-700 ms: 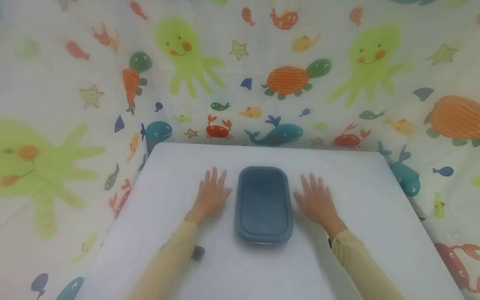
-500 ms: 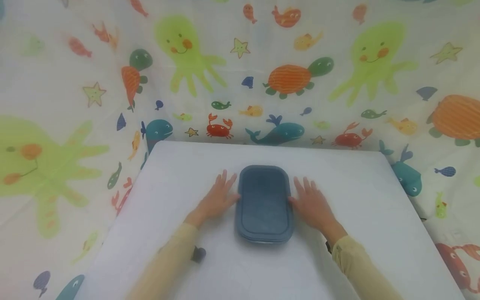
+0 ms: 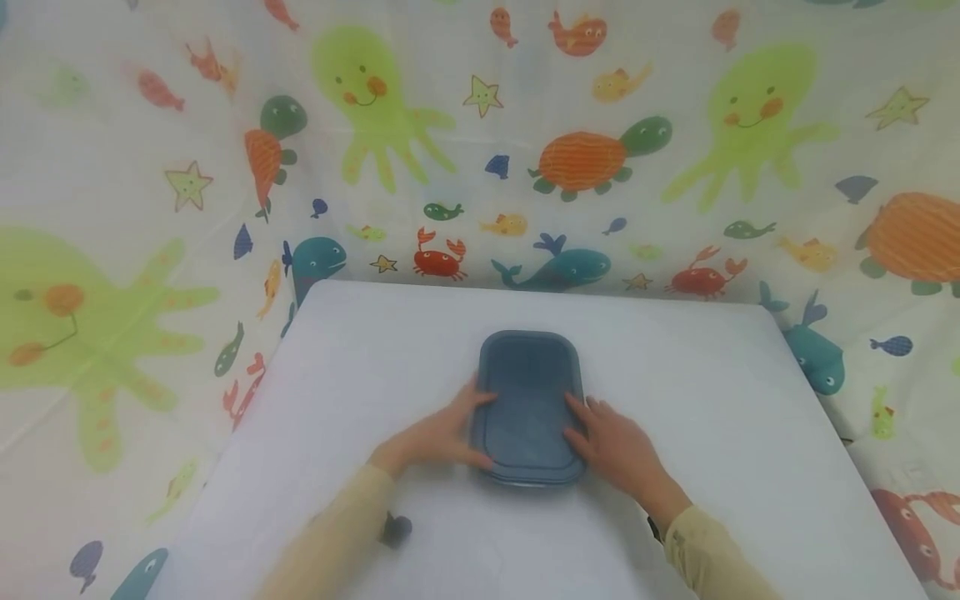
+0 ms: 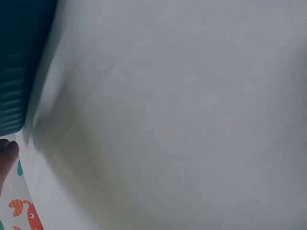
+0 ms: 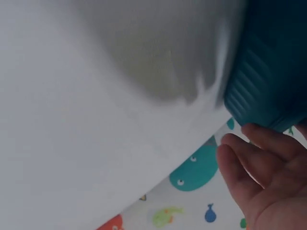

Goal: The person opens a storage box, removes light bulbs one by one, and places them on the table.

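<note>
A blue-grey rectangular lidded container (image 3: 528, 375) lies flat on the white table, its long side running away from me. My left hand (image 3: 442, 429) is at its left side, thumb by the near left corner and a finger over the lid's edge. Opposite, my right hand (image 3: 618, 446) touches the right edge with thumb and forefinger on the lid's rim. In the right wrist view, the other fingers (image 5: 244, 158) are loosely bent beside the ribbed teal wall (image 5: 254, 72). The left wrist view catches only one fingertip (image 4: 7, 155) near the container's wall (image 4: 12, 72).
The white table (image 3: 720, 375) extends around the container on all sides. Behind it and to both sides hangs a curtain (image 3: 450, 150) printed with sea animals. A small dark thing (image 3: 397, 529) shows beside the left forearm.
Both hands have moved inward and nearer to me, from lying spread on the table beside the container to touching its two long sides. The container has not visibly moved.
</note>
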`<state>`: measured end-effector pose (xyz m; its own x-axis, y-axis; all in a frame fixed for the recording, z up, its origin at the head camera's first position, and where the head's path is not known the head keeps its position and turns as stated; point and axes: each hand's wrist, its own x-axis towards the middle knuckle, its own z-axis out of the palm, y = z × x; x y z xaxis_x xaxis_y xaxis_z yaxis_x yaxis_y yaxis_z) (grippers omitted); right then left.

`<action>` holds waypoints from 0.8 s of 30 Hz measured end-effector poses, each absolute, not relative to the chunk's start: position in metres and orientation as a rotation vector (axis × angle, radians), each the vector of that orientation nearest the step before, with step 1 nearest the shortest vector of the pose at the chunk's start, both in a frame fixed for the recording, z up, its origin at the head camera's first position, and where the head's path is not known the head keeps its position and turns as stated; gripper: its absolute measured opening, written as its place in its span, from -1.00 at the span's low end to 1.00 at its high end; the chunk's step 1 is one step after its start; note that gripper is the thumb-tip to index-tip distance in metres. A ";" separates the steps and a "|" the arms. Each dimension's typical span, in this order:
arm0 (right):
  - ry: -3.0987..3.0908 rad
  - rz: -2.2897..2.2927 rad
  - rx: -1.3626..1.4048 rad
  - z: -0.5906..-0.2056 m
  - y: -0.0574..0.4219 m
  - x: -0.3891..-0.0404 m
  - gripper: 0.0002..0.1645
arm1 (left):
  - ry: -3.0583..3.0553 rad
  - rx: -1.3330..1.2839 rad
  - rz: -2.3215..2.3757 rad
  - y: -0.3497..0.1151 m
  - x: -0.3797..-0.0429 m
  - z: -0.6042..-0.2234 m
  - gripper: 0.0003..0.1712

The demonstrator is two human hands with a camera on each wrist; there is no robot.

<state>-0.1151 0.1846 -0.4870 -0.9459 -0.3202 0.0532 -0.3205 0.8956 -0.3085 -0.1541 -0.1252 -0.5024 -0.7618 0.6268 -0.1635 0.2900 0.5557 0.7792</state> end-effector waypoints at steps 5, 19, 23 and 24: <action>-2.925 0.481 0.518 -0.495 0.183 -0.112 -0.40 | 2.395 0.813 1.073 -0.126 -0.151 -0.509 0.24; -2.921 0.522 0.626 -0.492 0.187 -0.107 -0.30 | 2.412 0.832 1.115 -0.127 -0.145 -0.516 0.38; -2.956 0.560 0.709 -0.491 0.194 -0.107 -0.10 | 2.414 0.831 1.115 -0.128 -0.145 -0.515 0.39; -2.962 0.565 0.732 -0.491 0.196 -0.107 -0.05 | 2.415 0.834 1.113 -0.128 -0.145 -0.515 0.39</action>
